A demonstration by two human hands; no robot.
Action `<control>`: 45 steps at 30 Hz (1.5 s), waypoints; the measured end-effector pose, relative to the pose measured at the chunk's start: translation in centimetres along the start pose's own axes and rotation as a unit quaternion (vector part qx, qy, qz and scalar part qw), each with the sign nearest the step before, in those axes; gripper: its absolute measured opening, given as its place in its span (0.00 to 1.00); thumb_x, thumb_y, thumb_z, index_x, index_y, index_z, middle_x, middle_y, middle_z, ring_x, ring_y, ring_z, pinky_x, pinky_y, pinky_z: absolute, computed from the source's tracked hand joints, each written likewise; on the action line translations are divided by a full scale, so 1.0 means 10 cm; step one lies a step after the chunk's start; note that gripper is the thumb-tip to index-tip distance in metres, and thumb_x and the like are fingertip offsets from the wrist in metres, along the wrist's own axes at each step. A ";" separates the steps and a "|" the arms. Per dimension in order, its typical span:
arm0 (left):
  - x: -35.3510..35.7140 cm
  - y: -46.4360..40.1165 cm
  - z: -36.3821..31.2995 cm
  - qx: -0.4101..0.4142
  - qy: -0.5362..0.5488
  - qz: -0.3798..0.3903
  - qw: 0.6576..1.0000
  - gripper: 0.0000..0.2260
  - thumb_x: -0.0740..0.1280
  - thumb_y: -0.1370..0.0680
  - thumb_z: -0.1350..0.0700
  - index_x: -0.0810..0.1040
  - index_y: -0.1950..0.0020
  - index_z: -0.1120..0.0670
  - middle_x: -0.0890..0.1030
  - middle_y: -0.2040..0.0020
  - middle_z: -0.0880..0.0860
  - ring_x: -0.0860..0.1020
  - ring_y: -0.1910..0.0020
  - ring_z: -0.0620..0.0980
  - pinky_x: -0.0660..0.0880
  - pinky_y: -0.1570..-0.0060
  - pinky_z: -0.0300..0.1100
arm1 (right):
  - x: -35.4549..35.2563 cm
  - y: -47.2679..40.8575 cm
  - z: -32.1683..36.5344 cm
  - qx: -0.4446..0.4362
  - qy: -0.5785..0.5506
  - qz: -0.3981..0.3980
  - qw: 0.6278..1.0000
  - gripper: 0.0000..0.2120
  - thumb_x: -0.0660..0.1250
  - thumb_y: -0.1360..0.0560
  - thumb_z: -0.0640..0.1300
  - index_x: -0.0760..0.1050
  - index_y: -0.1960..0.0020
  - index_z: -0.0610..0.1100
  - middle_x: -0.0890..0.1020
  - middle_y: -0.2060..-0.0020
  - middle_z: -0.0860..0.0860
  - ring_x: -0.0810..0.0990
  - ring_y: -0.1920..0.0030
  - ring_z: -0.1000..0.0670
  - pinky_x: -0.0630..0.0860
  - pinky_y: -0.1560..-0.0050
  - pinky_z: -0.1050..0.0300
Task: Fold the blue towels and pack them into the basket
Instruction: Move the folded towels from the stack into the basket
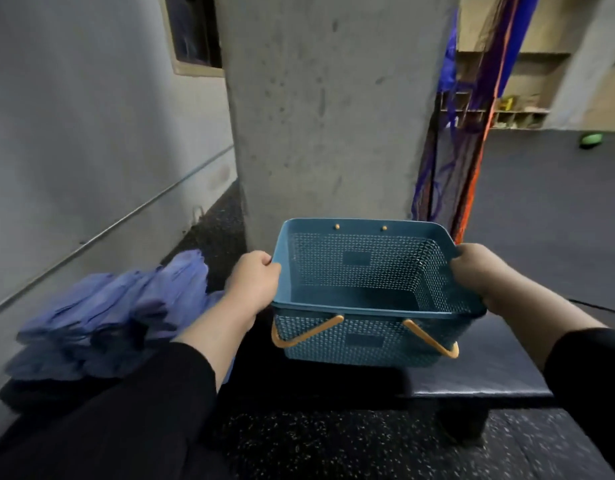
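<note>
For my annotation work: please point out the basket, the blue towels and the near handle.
basket [347, 308]: head view, near rim.
blue towels [102, 313]: head view, pile's middle.
near handle [434, 341]: head view, right bar.

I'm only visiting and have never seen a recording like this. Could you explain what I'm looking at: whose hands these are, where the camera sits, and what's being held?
There is no machine here. A person wears a wide-angle camera on the head, so this single picture looks forward and down at their own arms, in black sleeves. The left hand and the right hand each grip one end of the rim of a teal plastic mesh basket. It has tan handles folded down on its near side, and nothing lies inside it. The basket is over a dark padded bench; whether it rests on it or is lifted, I cannot tell. To the left lies a rumpled pile of blue towels, not yet folded. Behind the basket stands a concrete pillar.
</note>
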State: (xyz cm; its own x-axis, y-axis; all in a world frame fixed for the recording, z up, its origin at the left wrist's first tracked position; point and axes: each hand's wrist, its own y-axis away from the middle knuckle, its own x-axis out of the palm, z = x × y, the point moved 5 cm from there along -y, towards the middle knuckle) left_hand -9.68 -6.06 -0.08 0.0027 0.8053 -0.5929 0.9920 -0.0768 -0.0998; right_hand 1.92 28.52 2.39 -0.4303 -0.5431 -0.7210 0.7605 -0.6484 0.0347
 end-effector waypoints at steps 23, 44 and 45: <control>-0.11 0.04 0.34 0.166 0.037 -0.207 0.963 0.12 0.59 0.17 0.47 0.80 0.47 0.50 0.83 0.60 0.48 0.76 0.66 0.48 0.73 0.65 0.48 | 0.55 0.22 0.79 -0.245 -0.002 -0.087 0.966 0.19 0.65 0.19 0.49 0.73 0.30 0.47 0.80 0.37 0.48 0.77 0.40 0.49 0.69 0.43 0.56; -1.21 -0.25 1.42 -0.052 -0.148 -0.088 0.984 0.20 0.67 0.21 0.41 0.80 0.40 0.56 0.84 0.47 0.55 0.80 0.44 0.56 0.75 0.45 0.50 | 3.41 1.04 2.21 -0.092 -0.156 0.297 0.937 0.30 0.68 0.26 0.64 0.80 0.46 0.34 0.84 0.56 0.42 0.81 0.60 0.45 0.78 0.59 0.50; -1.18 -0.27 1.42 -0.051 -0.147 -0.077 0.985 0.20 0.67 0.21 0.42 0.80 0.39 0.56 0.84 0.46 0.55 0.80 0.44 0.56 0.75 0.45 0.50 | 3.41 1.05 2.20 -0.084 -0.163 0.295 0.938 0.29 0.69 0.25 0.62 0.79 0.45 0.34 0.82 0.58 0.43 0.78 0.60 0.47 0.74 0.60 0.52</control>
State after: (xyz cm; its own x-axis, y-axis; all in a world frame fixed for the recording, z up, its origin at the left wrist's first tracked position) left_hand -14.16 -23.76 -4.17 -0.1705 0.5970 -0.7839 0.9854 0.1043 -0.1349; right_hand -15.42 -8.53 -6.60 -0.0166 -0.9330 -0.3596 0.9671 -0.1063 0.2311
